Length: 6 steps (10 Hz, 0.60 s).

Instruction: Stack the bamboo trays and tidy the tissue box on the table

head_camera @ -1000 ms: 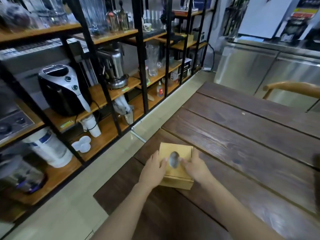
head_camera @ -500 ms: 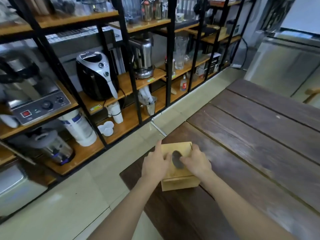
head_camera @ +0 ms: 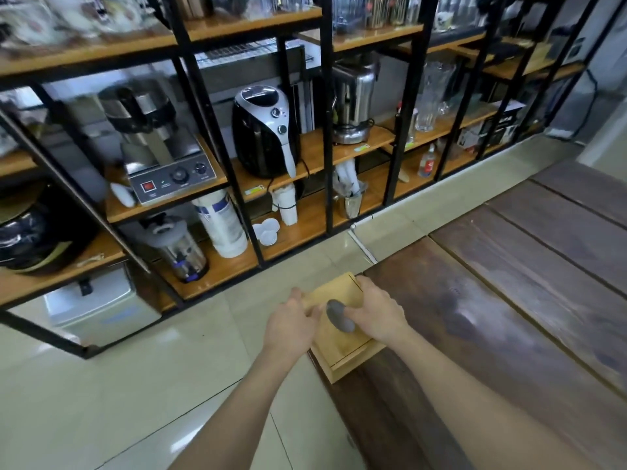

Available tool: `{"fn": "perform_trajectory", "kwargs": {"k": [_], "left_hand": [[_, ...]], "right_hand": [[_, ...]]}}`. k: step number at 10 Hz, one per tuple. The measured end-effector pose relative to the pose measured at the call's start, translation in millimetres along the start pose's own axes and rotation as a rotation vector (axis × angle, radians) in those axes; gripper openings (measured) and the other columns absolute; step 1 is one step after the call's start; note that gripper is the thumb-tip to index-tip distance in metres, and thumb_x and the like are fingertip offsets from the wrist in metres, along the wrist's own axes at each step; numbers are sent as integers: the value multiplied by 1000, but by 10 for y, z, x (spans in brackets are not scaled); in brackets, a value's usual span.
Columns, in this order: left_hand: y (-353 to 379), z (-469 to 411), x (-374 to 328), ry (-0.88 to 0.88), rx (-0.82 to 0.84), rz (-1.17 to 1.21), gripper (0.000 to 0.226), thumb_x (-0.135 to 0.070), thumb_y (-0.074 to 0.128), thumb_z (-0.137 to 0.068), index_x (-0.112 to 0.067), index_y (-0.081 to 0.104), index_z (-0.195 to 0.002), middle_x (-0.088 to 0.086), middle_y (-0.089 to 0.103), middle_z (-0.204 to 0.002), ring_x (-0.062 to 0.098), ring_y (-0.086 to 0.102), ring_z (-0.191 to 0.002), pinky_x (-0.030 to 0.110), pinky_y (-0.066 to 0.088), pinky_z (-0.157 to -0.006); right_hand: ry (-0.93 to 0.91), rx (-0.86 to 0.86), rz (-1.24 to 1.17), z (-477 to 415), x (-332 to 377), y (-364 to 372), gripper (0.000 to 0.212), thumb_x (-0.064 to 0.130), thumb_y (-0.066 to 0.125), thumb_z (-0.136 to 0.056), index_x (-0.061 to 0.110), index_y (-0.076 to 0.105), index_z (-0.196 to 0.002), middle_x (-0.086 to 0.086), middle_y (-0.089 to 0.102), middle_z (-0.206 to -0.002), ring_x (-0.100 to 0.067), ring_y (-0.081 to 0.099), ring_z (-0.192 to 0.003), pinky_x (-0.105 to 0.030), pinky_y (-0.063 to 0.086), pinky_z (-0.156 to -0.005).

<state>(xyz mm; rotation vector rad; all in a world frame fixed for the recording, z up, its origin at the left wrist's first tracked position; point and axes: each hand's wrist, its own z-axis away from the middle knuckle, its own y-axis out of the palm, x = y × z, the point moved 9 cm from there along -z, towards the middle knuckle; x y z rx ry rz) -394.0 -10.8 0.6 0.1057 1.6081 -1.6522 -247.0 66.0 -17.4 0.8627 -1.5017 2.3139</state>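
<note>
- A tall black-framed shelving unit with wooden shelves fills the far side of the room, crowded with kitchen appliances, among them a black-and-silver air fryer; pale tiled floor separates it from the work area.
- A dark plank bench runs along the right, its near-left corner carrying the only task item in view; no bamboo trays can be seen here.
- The tissue box, a light bamboo case with a dark oval opening in its lid, sits at the very corner of the bench, turned at an angle to the planks and seemingly jutting a little past the edge, which is likely why it is being handled with both hands.
- The left hand presses against the box's left side, fingers curled around it.
- The right hand clasps the opposite side, thumb beside the opening; gripping from both flanks suggests the box is being squared up or moved inboard.
</note>
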Motion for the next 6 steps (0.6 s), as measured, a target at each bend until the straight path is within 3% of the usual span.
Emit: {"fn": "perform_trajectory", "kwargs": {"k": [1,2,3,4,5,6], "left_hand": [[-8,9,34,15,7,-1,37,-40,48,-90,-16,44,-117,6,59,-76,28,61,-75,31,42,-64],[1,27,30,31,19,-20,36,-41,45,-91,-18,43,-118,8,63,-82,31,63,-84,32,43,-67],[-22,8,29,12,10,-156,40,-45,41,-91,-17,44,-119,13,67,-102,33,61,-97,34,41,-70],[-136,-33,-105,52,-40,-388,43,-47,39,-90,-13,48,-114,13,64,-108,31,60,-99,37,43,-73],[-245,-89,-451,197,-135,-408,40,-45,40,-89,-12,50,-111,10,63,-103,29,60,-95,39,47,-76],[-165,-166,-799,270,-88,-416,41,-44,40,-89,-12,48,-114,9,63,-103,28,60,-94,38,46,-73]], "right_hand": [[-16,35,-34,-6,-7,21,77,46,60,-77,20,25,-141,-8,53,-131,-30,52,-117,-33,37,-78],[-29,107,-66,19,-1,44,78,48,58,-80,13,23,-141,-11,47,-137,-28,49,-120,-41,45,-93],[-40,103,-4,48,8,15,75,49,55,-83,13,23,-141,-12,42,-141,-29,44,-125,-45,43,-98],[-77,79,110,102,29,-94,67,48,52,-85,14,28,-138,-11,44,-139,-31,46,-123,-47,43,-97],[-120,75,220,142,28,-325,60,45,50,-87,17,31,-137,-11,51,-134,-30,53,-117,-46,49,-92],[-127,39,302,177,-58,-612,56,45,50,-87,18,35,-134,-11,54,-131,-30,55,-113,-41,50,-86]]}}
